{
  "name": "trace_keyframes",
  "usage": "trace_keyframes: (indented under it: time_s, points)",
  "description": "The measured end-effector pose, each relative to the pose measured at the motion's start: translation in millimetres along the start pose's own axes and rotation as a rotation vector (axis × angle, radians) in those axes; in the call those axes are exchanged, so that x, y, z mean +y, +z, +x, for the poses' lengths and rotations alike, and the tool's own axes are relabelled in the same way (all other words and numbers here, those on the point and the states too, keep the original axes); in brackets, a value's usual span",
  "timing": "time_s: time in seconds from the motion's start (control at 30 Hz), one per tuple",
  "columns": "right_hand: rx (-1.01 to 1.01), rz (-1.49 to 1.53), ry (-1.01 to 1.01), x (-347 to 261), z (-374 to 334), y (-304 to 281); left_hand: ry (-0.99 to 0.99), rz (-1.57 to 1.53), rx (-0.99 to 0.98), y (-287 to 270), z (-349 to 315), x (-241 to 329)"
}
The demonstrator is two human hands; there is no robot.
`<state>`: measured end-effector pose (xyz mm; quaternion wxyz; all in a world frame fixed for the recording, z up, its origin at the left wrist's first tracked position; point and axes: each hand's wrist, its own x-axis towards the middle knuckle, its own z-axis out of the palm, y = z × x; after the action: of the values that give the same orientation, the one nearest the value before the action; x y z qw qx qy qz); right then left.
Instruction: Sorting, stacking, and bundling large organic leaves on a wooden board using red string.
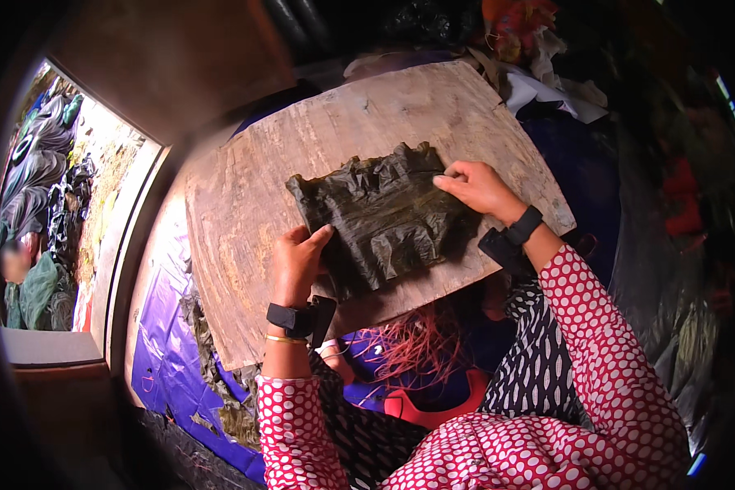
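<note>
A dark green-brown, crinkled sheet (pixel 388 216), roughly rectangular with ragged edges, lies across a wooden board (pixel 253 188). Whether it is leaf or plastic I cannot tell. My left hand (pixel 296 260) grips its lower left side, thumb on top and the other fingers mostly hidden. At the upper right edge, my right hand (pixel 478 188) pinches the sheet between thumb and curled fingers. The sheet's near edge sits close to the front of the board.
Reddish string-like strands (pixel 420 343) lie below the board, beside a red plastic piece (pixel 437 404). Blue-purple sheeting (pixel 167 351) spreads at the left. White crumpled material (pixel 555 94) rests past the board's far right corner. A doorway at far left shows bundled nets (pixel 41 184).
</note>
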<state>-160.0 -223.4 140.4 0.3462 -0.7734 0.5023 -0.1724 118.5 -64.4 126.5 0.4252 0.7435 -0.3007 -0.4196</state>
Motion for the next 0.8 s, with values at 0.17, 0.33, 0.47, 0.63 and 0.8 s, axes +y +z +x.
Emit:
trace_keyframes:
  time_s: [0.17,0.33,0.47,0.63,0.8]
  points:
    - [0.000,0.110,-0.080,4,5,9,0.044,-0.152,0.031,12,0,-1]
    - [-0.087,0.305,-0.049,-16,-16,13,0.057,-0.186,-0.006,-12,12,-8]
    - [-0.162,0.267,0.084,-15,-31,22,0.041,-0.055,-0.055,-19,19,-2]
    - [0.155,-0.005,-0.271,-50,-41,8,0.178,0.162,0.199,-12,14,-11]
    - [0.023,-0.324,-0.781,-56,-56,14,0.230,-0.194,-0.029,-17,-6,-1]
